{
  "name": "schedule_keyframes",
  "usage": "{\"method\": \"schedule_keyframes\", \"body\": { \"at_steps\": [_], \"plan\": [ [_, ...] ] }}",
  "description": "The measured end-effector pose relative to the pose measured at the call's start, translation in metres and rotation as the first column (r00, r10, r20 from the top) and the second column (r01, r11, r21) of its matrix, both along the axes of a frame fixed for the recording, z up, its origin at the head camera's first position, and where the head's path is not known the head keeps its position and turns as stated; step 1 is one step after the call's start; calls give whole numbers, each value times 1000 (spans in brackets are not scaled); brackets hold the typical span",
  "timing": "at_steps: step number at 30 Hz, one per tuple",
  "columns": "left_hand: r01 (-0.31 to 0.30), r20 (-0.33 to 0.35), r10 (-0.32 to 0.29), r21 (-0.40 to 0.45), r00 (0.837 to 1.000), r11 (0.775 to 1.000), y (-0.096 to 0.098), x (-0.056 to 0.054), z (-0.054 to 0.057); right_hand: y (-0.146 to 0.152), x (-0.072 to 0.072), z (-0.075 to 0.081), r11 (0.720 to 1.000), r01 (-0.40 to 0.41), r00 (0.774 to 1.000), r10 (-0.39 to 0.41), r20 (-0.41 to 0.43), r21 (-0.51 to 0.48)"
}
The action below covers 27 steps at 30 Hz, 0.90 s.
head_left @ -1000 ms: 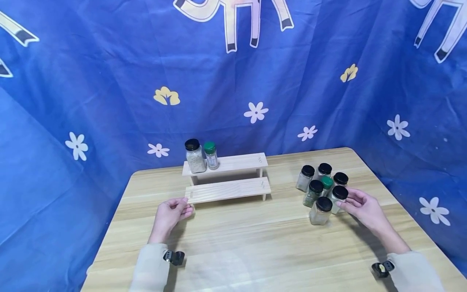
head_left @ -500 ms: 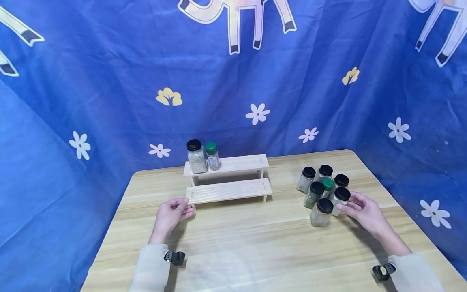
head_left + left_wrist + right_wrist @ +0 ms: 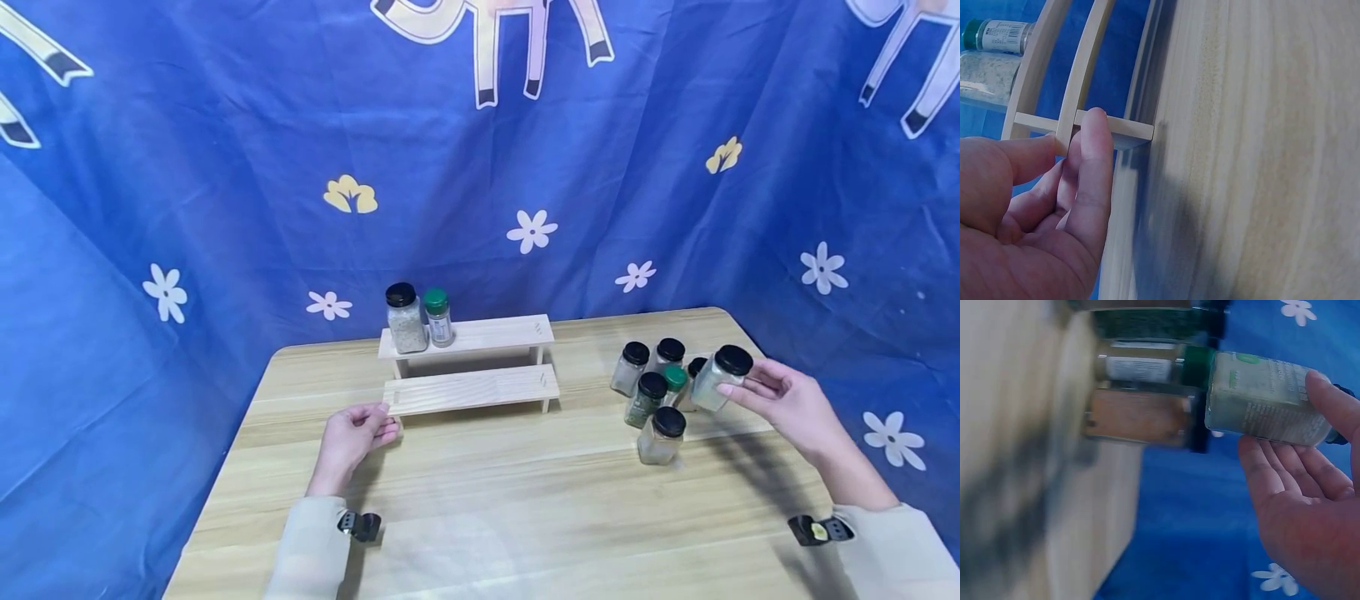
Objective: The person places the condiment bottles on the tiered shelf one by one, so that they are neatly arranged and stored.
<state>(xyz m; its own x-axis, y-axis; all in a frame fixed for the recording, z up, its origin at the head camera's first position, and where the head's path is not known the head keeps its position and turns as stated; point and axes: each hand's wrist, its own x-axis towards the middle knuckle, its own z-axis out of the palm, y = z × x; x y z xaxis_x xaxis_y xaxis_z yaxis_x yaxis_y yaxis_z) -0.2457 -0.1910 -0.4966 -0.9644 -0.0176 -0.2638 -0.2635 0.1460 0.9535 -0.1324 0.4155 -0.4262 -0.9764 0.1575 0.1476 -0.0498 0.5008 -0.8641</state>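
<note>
My right hand [image 3: 798, 407] holds a square glass spice jar [image 3: 713, 390] with a black lid between thumb and fingers, raised above the table and tilted. In the right wrist view the jar [image 3: 1266, 397] has a printed label and pale contents. My left hand [image 3: 352, 437] pinches the front left corner of a two-step wooden rack [image 3: 480, 390]; the left wrist view shows thumb above and fingers under the lower board [image 3: 1088, 56]. On the upper step stand a larger black-lidded jar [image 3: 407, 325] and a green-lidded jar [image 3: 440, 323].
Several jars cluster at the table's right: a green-lidded one [image 3: 675, 381] among black-lidded ones, with a jar of tan contents [image 3: 660, 442] in front. A blue patterned cloth [image 3: 450, 208] hangs behind and at both sides of the wooden table [image 3: 480, 500].
My right hand has lifted the spice jar up and right out of the cluster, tilting it. The left hand stays at the rack's corner.
</note>
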Motion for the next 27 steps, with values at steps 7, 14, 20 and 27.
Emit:
{"method": "schedule_keyframes", "body": {
  "at_steps": [7, 14, 20, 27],
  "plan": [
    [-18, -21, 18, -7, 1000, 1000, 0, 1, 4, -10, -20, 30, 1000, -17, 999, 17, -39, -13],
    [-11, -21, 12, 18, 1000, 1000, 1, 3, 3, -40, -49, 57, 999, -35, 998, 34, -50, -21],
    [-48, -27, 48, 10, 998, 999, 1, 7, 5, -87, -83, 79, 983, -150, 986, 141, -89, -103],
    [-56, -28, 56, 16, 998, 998, 6, 9, 5, -144, -118, 90, 955, -256, 965, 244, -93, -149]
  ]
}}
